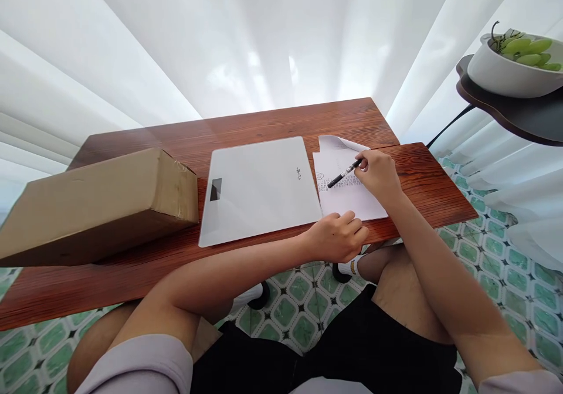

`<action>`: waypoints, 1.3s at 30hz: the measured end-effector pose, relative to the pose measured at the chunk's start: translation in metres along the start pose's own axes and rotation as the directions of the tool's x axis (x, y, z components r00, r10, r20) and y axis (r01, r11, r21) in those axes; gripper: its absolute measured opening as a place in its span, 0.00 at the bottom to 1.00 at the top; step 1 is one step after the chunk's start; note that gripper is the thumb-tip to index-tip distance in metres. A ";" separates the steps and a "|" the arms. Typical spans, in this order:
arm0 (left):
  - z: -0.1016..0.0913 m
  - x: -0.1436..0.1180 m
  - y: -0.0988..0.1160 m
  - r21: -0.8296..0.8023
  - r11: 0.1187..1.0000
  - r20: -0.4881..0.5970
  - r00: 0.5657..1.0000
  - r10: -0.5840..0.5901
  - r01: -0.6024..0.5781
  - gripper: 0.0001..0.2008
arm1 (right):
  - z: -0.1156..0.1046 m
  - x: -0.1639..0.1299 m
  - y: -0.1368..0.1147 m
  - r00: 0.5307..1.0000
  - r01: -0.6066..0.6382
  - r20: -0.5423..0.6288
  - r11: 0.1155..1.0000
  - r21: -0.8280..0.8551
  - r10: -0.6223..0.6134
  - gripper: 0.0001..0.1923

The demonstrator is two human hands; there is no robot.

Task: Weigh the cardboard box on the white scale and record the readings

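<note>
My right hand (379,174) is closed around one end of a black pen (344,173). The pen slants down to the left, its other end over the dark marks on a white sheet of paper (369,204). More paper lies beneath, with a far corner (352,142) curling up. My left hand (338,237) rests at the table's front edge beside the sheet's near edge, its fingers curled in and nothing showing in them. To the left of the paper, a flat white glass scale (259,189) with a small dark display (216,189) lies on the table.
A cardboard box (97,203) stands on the left of the reddish wooden table (281,118). White curtains (272,36) hang behind. At upper right, a white bowl (510,71) of green grapes (528,47) sits on a dark stand (505,107). My legs are below the table edge.
</note>
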State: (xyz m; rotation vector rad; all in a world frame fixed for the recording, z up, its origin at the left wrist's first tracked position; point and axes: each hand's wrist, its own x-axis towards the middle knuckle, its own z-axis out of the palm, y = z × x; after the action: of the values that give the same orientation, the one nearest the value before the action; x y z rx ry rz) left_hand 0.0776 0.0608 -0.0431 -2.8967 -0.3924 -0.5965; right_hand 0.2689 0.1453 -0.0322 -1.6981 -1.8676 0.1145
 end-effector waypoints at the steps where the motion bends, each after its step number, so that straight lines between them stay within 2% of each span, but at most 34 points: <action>1: 0.000 0.000 0.000 -0.001 1.000 0.006 1.000 0.001 -0.001 0.07 | 0.001 0.000 -0.001 1.000 -0.006 0.017 1.000 -0.005 0.007 0.13; 6: 0.000 0.000 -0.001 0.013 1.000 0.038 0.999 0.014 -0.015 0.07 | 0.007 0.001 -0.004 0.993 -0.057 0.097 0.995 -0.086 0.065 0.12; 11: 0.000 0.001 0.000 0.049 0.998 0.054 0.998 0.041 -0.044 0.06 | 0.006 0.003 -0.012 0.967 -0.103 0.209 0.972 -0.211 0.147 0.12; 14: -0.001 0.001 0.001 0.081 0.995 0.044 0.997 0.061 -0.065 0.05 | 0.002 0.003 -0.024 0.967 -0.133 0.175 0.956 -0.260 0.183 0.14; 16: -0.002 0.002 0.000 0.100 0.992 0.013 0.997 0.080 -0.081 0.06 | 0.001 0.003 -0.033 0.982 -0.117 0.111 0.959 -0.260 0.150 0.12; 19: -0.004 0.003 0.000 0.155 0.978 -0.041 0.988 0.149 -0.141 0.06 | 0.003 0.002 -0.048 0.998 -0.016 0.051 0.972 -0.233 0.029 0.12; 23: -0.012 0.002 0.001 0.211 0.955 -0.078 0.970 0.229 -0.208 0.09 | 0.013 -0.001 -0.061 0.992 0.109 0.078 0.972 -0.206 -0.094 0.18; 26: -0.024 -0.005 -0.001 0.217 0.945 -0.051 0.964 0.261 -0.244 0.10 | 0.022 -0.003 -0.066 0.982 0.173 0.112 0.969 -0.179 -0.154 0.19; 31: -0.057 -0.028 -0.007 0.293 0.889 0.038 0.933 0.358 -0.353 0.06 | 0.032 -0.007 -0.071 0.973 0.224 0.101 0.961 -0.161 -0.209 0.19; 34: -0.077 -0.045 -0.011 0.344 0.882 0.066 0.945 0.321 -0.323 0.05 | 0.035 -0.011 -0.076 0.967 0.252 0.080 0.954 -0.160 -0.242 0.20; 39: -0.101 -0.073 -0.020 0.442 0.872 0.080 0.978 0.194 -0.210 0.04 | 0.039 -0.018 -0.086 0.940 0.340 0.044 0.929 -0.145 -0.338 0.20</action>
State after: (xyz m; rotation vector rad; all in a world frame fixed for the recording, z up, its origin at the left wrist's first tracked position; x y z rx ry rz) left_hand -0.0293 0.0427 0.0207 -2.4600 -0.1920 -0.3645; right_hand 0.1745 0.1265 -0.0322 -1.4429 -2.2016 -0.1555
